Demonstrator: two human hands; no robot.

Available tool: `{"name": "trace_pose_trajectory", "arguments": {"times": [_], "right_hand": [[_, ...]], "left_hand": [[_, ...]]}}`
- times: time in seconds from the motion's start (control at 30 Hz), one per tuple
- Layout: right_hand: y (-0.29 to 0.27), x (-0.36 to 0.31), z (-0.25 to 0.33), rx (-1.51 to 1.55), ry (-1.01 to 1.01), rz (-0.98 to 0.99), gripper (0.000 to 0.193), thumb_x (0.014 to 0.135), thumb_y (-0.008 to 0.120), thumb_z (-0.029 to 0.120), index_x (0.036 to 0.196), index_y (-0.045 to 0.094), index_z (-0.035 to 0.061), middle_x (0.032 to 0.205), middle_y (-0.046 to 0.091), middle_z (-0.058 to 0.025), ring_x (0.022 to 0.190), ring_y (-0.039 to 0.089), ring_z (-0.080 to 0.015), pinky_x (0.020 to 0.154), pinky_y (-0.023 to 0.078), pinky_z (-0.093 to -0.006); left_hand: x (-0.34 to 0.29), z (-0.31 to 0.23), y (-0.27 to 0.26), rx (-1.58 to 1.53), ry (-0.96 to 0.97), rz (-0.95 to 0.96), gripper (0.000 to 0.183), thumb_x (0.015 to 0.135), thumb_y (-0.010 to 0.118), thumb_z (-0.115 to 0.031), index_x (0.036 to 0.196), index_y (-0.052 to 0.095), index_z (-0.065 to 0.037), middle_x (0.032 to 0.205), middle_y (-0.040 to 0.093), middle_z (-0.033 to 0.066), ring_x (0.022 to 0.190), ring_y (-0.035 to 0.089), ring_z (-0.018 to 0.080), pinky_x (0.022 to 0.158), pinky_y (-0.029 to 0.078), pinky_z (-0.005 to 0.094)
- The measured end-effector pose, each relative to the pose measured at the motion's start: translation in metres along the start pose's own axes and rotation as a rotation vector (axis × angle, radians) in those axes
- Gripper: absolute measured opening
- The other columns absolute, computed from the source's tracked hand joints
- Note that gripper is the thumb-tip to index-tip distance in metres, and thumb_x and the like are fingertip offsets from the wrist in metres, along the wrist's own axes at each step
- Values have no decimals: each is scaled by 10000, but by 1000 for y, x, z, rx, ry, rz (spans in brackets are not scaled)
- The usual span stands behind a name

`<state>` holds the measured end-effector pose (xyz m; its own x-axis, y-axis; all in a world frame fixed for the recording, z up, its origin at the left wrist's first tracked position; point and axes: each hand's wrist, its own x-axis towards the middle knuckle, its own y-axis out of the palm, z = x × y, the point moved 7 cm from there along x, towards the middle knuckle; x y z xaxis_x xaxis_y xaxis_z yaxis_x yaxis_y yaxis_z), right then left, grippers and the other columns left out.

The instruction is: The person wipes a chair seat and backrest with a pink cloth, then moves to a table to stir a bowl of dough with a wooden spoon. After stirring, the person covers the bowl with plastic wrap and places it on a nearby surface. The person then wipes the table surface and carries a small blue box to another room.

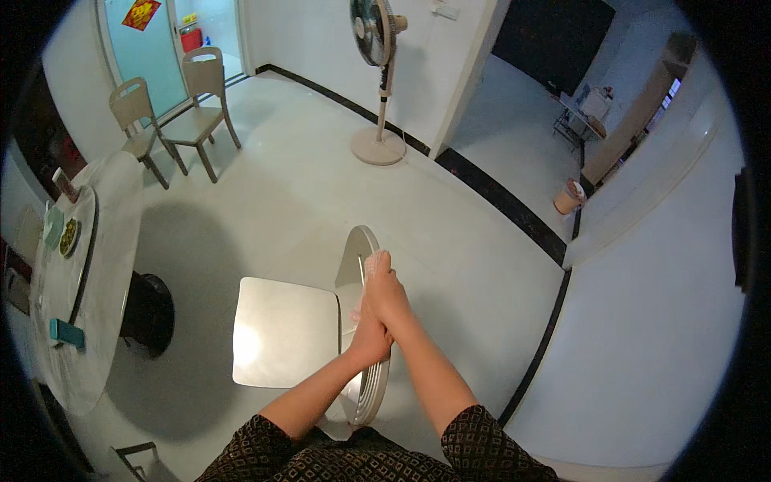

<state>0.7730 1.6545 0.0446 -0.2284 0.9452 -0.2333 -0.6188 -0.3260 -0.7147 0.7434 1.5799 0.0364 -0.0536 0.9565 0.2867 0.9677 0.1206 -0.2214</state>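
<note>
A pale beige chair stands right in front of me, its flat, shiny seat (287,331) to the left and its curved backrest (365,414) upright beneath my hands. My right hand (384,287) is closed at the top of the backrest. By its fingertips shows a bit of thin white-and-pink cloth (371,263). Just below, my left hand (370,336) rests against the backrest, partly crossed by the right hand. The left fingers are mostly hidden.
At left, a round marble table (112,241) carries a dish of food (70,238) and a teal box (67,332). Two chairs (197,124) stand by a glass door. A floor fan (377,147) stands by the wall, and a bucket (569,197) sits beyond the dark threshold.
</note>
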Motion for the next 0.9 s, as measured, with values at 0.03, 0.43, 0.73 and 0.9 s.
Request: {"name": "trace_pose_trajectory", "arguments": {"times": [0.03,0.43,0.73,0.9], "right_hand": [[0,13,1,-26,-22,5,466,815,400,113,1197,148,27,1063,424,-332,912,498,-450,795,421,-452],[12,92,13,-110,-105,103,389,847,370,200,1174,286,5,1047,477,-289,942,495,-414,815,399,-449],[4,53,-3,-111,-105,56,484,860,325,179,1291,132,74,1168,373,-293,1000,456,-425,835,397,-448],[-3,-10,-5,211,44,82,522,872,317,229,1313,80,82,1169,377,-286,1035,452,-397,854,387,-422]], "left_hand": [[12,3,0,-7,-13,-8,575,785,523,-179,1258,254,5,1283,266,207,1191,251,351,993,191,393],[68,64,-2,-31,-237,-31,510,788,522,-230,1213,329,-22,1236,339,191,1137,322,330,948,266,386],[46,28,1,72,-41,-108,589,789,515,-234,1256,245,4,1275,277,215,1177,270,350,975,230,384],[-9,1,4,143,-101,-37,621,796,504,-230,1273,199,25,1298,228,243,1221,210,369,1001,193,395]]}}
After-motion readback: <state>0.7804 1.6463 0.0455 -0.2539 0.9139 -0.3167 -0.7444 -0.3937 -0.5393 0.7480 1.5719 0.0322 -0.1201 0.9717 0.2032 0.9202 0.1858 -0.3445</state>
